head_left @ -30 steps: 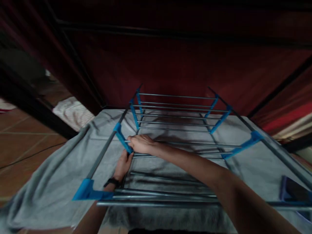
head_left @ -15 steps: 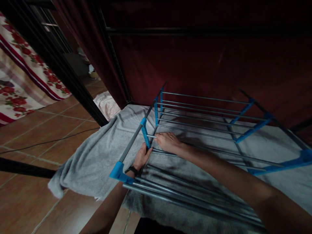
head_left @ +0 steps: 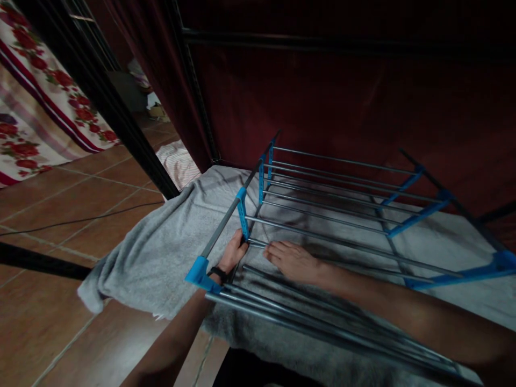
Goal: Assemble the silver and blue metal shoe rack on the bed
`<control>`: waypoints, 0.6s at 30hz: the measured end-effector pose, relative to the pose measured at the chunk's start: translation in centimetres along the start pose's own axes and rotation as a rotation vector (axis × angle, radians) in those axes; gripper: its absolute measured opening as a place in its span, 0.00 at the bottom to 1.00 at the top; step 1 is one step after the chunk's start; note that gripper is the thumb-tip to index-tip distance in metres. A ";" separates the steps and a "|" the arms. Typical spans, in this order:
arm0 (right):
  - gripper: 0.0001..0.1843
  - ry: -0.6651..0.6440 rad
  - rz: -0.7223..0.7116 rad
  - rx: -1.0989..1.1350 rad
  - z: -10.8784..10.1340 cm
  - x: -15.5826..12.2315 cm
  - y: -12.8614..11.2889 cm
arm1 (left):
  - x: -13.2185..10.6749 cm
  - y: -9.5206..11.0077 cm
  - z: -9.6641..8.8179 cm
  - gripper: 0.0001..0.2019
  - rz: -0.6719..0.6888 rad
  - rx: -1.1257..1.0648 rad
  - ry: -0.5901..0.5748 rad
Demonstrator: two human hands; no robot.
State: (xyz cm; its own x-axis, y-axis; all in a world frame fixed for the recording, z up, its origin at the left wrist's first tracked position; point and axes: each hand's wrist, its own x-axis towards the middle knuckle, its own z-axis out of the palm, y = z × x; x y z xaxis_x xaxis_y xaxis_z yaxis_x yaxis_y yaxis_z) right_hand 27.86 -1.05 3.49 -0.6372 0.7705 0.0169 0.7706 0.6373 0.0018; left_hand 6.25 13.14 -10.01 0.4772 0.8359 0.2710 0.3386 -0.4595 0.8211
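A rack of grey metal rods and blue plastic brackets lies on its side on a grey blanket (head_left: 161, 242). Around the lower end of one blue bracket (head_left: 242, 215) closes my left hand (head_left: 234, 252), a dark band on its wrist. My right hand (head_left: 292, 260) has its fingers curled over a metal rod (head_left: 256, 243) close to that bracket; the fingertips are partly hidden. Just above, another rod (head_left: 306, 231) runs from the same bracket toward the far blue bracket (head_left: 459, 271). Nearer me, several metal rods (head_left: 282, 314) lie beside the blue corner piece (head_left: 197, 270).
Dark red cloth (head_left: 322, 102) hangs behind the rack, crossed by a black bar (head_left: 306, 40). A black post (head_left: 121, 129) slants down on the left. Beyond it are floor tiles (head_left: 52, 215), a thin cable (head_left: 84, 219) and a floral cloth (head_left: 52, 91).
My right hand has moved down and slightly right, from the upper rod to the lower one. The upper rod now shows fully against the bracket. My left hand stays at the bracket.
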 end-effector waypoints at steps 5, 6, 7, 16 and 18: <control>0.24 -0.185 0.410 -0.026 4.8 -3.1 2.1 | 0.1 -0.6 -0.2 0.23 0.004 0.023 -0.002; 0.23 -0.209 0.458 -0.028 5.3 -3.5 2.5 | 0.2 -0.7 -0.2 0.23 0.009 0.036 -0.004; 0.22 -0.227 0.486 -0.028 5.5 -3.7 2.7 | 0.3 -0.9 -0.3 0.23 0.012 0.050 -0.003; 0.19 -0.251 0.616 0.045 3.7 -3.7 2.1 | 1.2 -0.7 -1.5 0.18 -0.127 -0.011 -0.005; 0.20 -0.230 0.616 0.063 2.6 -4.0 2.0 | 1.3 -0.9 -1.7 0.17 -0.171 -0.045 0.013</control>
State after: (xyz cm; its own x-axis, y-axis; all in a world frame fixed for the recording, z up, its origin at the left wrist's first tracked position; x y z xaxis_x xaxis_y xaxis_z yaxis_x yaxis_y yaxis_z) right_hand 31.91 -2.84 0.83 -0.0708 0.9733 -0.2182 0.9973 0.0728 0.0012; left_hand 5.21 15.16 -9.52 0.4049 0.9049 0.1315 0.3774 -0.2963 0.8774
